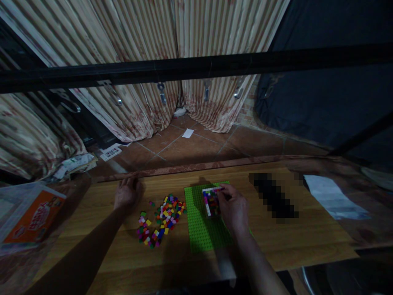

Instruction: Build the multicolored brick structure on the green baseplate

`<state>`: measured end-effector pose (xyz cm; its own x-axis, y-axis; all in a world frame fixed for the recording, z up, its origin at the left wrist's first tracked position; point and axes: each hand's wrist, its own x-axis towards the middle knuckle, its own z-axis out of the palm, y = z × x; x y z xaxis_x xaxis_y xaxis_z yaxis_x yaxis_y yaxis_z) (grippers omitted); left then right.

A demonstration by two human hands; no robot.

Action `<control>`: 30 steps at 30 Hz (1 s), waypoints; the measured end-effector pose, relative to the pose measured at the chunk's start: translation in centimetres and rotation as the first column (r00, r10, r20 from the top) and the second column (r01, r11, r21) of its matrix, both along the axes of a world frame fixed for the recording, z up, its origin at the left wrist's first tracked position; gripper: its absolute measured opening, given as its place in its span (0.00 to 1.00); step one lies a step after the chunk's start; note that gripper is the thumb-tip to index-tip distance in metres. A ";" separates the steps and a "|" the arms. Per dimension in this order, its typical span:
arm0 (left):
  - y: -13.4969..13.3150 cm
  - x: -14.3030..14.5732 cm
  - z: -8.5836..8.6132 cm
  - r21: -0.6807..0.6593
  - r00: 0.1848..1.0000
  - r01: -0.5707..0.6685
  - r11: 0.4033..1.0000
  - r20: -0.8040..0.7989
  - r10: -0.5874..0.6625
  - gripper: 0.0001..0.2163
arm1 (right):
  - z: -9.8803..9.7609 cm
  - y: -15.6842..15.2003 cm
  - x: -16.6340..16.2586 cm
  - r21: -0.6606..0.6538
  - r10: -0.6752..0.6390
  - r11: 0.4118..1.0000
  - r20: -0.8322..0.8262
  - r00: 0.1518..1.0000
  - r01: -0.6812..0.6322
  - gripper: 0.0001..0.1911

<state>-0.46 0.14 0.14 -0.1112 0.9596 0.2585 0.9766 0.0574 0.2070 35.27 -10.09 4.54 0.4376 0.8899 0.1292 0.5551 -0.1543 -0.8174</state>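
A green studded baseplate [196,233] lies on the wooden table. On its upper part stands a small build of toy building bricks [208,205], with white pieces along its edge and mixed colours inside. My right hand [236,209] is over the right side of this build, thumb and fingers closed in a pinch at its far right corner. A small brick seems to be between the fingertips, mostly hidden by them. My left hand [126,192] rests near the table's far edge, fingers loosely out with nothing seen in them. Loose coloured bricks [168,211] are spread between it and the baseplate.
A clear plastic box [21,192] with an orange label stands at the left. A pixelated dark patch [273,196] covers part of the table's right side, and a white sheet [334,196] lies beyond. A dark horizontal bar [184,67] with hooks crosses before striped curtains [138,37].
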 end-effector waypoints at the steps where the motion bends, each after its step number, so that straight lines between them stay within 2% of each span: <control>1: 0.0 0.0 0.0 0.002 1.000 -0.001 1.000 0.004 0.001 0.22 | 0.1 0.1 0.1 -0.006 -0.001 1.000 -0.003 1.000 0.001 0.15; 6: 0.0 0.1 0.0 0.008 1.000 0.009 1.000 0.004 -0.009 0.22 | 0.3 0.3 0.3 -0.038 0.018 0.999 0.018 1.000 -0.017 0.16; 14: 0.1 -0.1 -0.1 0.009 1.000 0.002 1.000 0.001 -0.002 0.21 | 0.6 0.3 0.3 -0.019 0.041 0.999 0.105 0.994 -0.039 0.15; 20: 0.1 0.0 -0.1 0.014 1.000 0.025 1.000 -0.014 -0.025 0.21 | 0.1 -0.3 0.1 0.020 0.003 1.000 -0.010 1.000 -0.002 0.16; 24: 0.1 0.1 -0.1 0.028 1.000 0.013 1.000 0.004 -0.013 0.21 | -0.1 -0.8 0.0 0.031 -0.023 0.999 -0.008 1.000 0.023 0.17; 28: 0.1 0.2 -0.1 0.030 1.000 -0.004 1.000 0.025 0.003 0.20 | 0.6 -1.5 -0.7 0.133 -0.025 0.991 0.026 0.999 0.022 0.15; 30: 0.0 0.2 0.0 0.025 1.000 -0.005 1.000 0.026 0.004 0.20 | 1.2 -2.2 -1.7 0.226 0.037 0.973 0.073 0.997 -0.053 0.14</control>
<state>-0.21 0.19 0.09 -0.1226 0.9524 0.2790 0.9707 0.0566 0.2336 33.52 -12.32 5.75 0.3811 0.8521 0.3587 0.6125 0.0579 -0.7883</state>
